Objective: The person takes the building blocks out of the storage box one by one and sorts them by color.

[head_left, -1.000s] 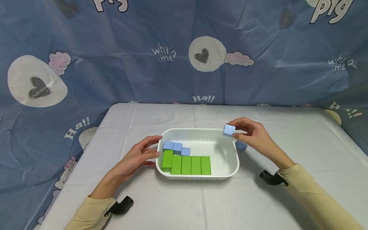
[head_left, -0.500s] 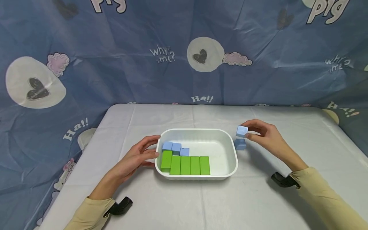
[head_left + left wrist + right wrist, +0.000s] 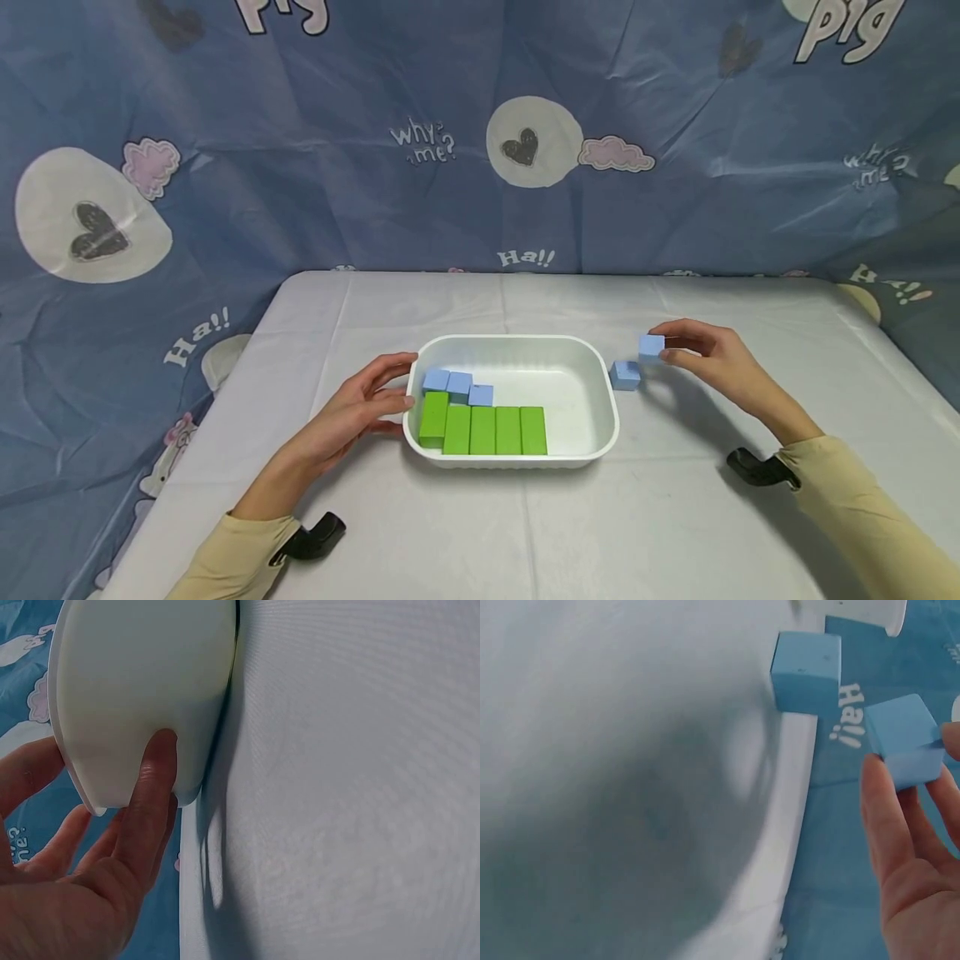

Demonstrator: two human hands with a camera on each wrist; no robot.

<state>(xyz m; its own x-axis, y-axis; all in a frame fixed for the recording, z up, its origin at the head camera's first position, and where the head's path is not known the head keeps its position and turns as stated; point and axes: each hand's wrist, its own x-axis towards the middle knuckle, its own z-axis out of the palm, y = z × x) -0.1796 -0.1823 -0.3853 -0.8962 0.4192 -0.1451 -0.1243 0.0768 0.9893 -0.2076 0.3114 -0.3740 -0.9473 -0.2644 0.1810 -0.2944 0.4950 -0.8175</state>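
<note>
Right hand (image 3: 716, 362) pinches a blue cube (image 3: 652, 348) above the surface (image 3: 577, 533) | second cube (image 3: 625, 376) sits between it and tray (image 3: 517, 462) | left hand (image 3: 367, 402) touches tray, fingers relaxed | careless leftward dip could knock cubes!

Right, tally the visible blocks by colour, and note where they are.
Blue cubes: 5 (3 in the tray, 1 on the table, 1 in the right hand)
Green blocks: 5 (all in the tray)
Total visible: 10
</note>
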